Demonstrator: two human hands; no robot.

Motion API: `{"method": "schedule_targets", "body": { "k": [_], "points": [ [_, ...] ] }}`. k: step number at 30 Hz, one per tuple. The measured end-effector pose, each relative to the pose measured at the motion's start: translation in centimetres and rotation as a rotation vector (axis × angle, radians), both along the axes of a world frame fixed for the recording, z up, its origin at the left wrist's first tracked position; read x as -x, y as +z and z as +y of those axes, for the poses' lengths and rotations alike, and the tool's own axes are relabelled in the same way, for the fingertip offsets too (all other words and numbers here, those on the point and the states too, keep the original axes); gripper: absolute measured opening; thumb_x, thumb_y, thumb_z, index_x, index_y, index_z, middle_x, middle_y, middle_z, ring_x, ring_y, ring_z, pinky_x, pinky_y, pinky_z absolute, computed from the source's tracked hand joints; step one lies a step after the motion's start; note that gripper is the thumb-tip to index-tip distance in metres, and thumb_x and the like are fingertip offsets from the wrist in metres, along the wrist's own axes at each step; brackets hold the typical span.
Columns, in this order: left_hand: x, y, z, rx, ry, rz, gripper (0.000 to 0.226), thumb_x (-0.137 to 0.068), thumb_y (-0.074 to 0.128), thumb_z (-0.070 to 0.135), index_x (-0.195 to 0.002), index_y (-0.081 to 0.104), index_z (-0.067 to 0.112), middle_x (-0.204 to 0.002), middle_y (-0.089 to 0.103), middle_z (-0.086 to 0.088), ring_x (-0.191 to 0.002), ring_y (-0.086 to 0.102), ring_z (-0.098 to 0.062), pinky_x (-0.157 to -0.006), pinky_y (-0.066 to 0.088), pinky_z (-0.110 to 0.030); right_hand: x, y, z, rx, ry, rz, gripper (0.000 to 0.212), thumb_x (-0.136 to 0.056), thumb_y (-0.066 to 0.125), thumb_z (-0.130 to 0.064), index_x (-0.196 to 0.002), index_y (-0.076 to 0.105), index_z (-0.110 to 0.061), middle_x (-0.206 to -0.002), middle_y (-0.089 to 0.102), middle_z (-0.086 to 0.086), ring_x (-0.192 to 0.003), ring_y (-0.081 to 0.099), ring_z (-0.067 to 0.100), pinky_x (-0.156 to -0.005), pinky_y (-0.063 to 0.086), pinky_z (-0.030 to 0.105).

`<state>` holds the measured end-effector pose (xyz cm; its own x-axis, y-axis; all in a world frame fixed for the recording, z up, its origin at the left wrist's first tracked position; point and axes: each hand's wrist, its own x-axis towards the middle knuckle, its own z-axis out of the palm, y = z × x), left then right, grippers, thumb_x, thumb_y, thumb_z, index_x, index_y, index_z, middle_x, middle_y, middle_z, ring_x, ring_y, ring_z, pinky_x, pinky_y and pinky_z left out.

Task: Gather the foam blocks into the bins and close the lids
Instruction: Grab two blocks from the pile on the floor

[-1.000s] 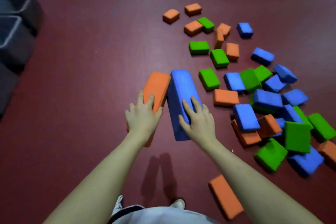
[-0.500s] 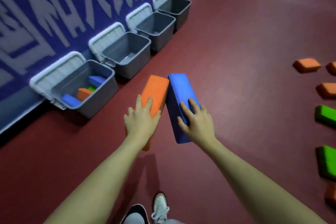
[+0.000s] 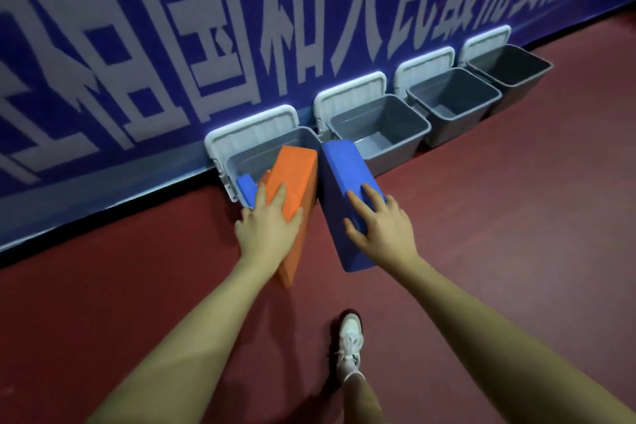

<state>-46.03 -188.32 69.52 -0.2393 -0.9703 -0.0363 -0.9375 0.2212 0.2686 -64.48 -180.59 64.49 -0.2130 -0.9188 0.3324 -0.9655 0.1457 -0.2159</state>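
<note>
My left hand (image 3: pixel 270 227) grips a long orange foam block (image 3: pixel 296 179), held in the air over the front of the leftmost grey bin (image 3: pixel 241 158). My right hand (image 3: pixel 382 227) grips a long blue foam block (image 3: pixel 344 189), carried beside the orange one, in front of the gap between the first and second bins. A small blue block (image 3: pixel 246 189) and part of an orange one show inside the leftmost bin. Its white lid (image 3: pixel 251 129) stands open against the wall.
Three more grey bins (image 3: pixel 392 134) (image 3: pixel 457 103) (image 3: pixel 516 69) line the blue banner wall to the right, lids up, nothing visible inside them. Dark red floor (image 3: pixel 516 217) spreads in front. My foot in a white shoe (image 3: pixel 349 344) is below the hands.
The view has swung from the block pile to the wall; both carried blocks have come from mid-floor up to the leftmost bin. Grips on both blocks are unchanged.
</note>
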Motion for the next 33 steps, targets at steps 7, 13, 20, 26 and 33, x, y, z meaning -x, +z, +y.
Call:
{"method": "schedule_targets", "body": {
  "k": [7, 13, 20, 26, 33],
  "points": [
    [4.2, 0.9, -13.6, 0.013, 0.152, 0.029, 0.06, -0.092, 0.047, 0.052, -0.147, 0.033, 0.032, -0.157, 0.022, -0.002, -0.126, 0.043, -0.038, -0.096, 0.04, -0.043, 5.2, 1.3, -16.0, 0.0, 0.147, 0.041, 0.051, -0.082, 0.044, -0.046, -0.12, 0.066, -0.019, -0.124, 0.062, 0.013, -0.078, 0.06, 0.04, -0.053, 0.05, 0.037],
    [5.5, 1.3, -23.5, 0.009, 0.273, 0.032, 0.062, -0.093, 0.046, 0.053, -0.148, 0.031, 0.031, -0.157, 0.022, -0.003, -0.127, 0.041, -0.039, -0.096, 0.04, -0.045, 9.0, 2.0, -27.7, 0.004, 0.25, 0.061, 0.052, -0.084, 0.042, -0.046, -0.122, 0.065, -0.018, -0.126, 0.061, 0.013, -0.083, 0.061, 0.042, -0.053, 0.05, 0.038],
    [6.1, -1.6, -34.2, -0.068, 0.33, 0.008, 0.062, -0.093, 0.047, 0.054, -0.148, 0.03, 0.033, -0.156, 0.024, -0.004, -0.124, 0.044, -0.038, -0.095, 0.041, -0.041, 11.1, -0.7, -38.9, -0.092, 0.281, 0.03, 0.053, -0.082, 0.042, -0.048, -0.12, 0.067, -0.02, -0.124, 0.062, 0.012, -0.082, 0.062, 0.042, -0.054, 0.053, 0.041],
    [6.4, -6.0, -44.7, -0.128, 0.296, -0.001, 0.061, -0.092, 0.047, 0.053, -0.147, 0.032, 0.031, -0.153, 0.028, -0.004, -0.121, 0.047, -0.039, -0.093, 0.043, -0.041, 9.9, -4.3, -49.1, -0.192, 0.275, 0.017, 0.052, -0.081, 0.044, -0.047, -0.118, 0.068, -0.019, -0.122, 0.064, 0.011, -0.083, 0.063, 0.041, -0.054, 0.055, 0.042],
    [7.3, -11.1, -54.1, -0.229, 0.215, -0.083, 0.061, -0.094, 0.042, 0.052, -0.149, 0.026, 0.034, -0.157, 0.019, -0.003, -0.125, 0.044, -0.037, -0.098, 0.039, -0.038, 8.5, -8.9, -58.5, -0.28, 0.269, 0.008, 0.052, -0.082, 0.044, -0.046, -0.12, 0.068, -0.019, -0.123, 0.063, 0.011, -0.087, 0.062, 0.042, -0.054, 0.053, 0.041]
  ]
}}
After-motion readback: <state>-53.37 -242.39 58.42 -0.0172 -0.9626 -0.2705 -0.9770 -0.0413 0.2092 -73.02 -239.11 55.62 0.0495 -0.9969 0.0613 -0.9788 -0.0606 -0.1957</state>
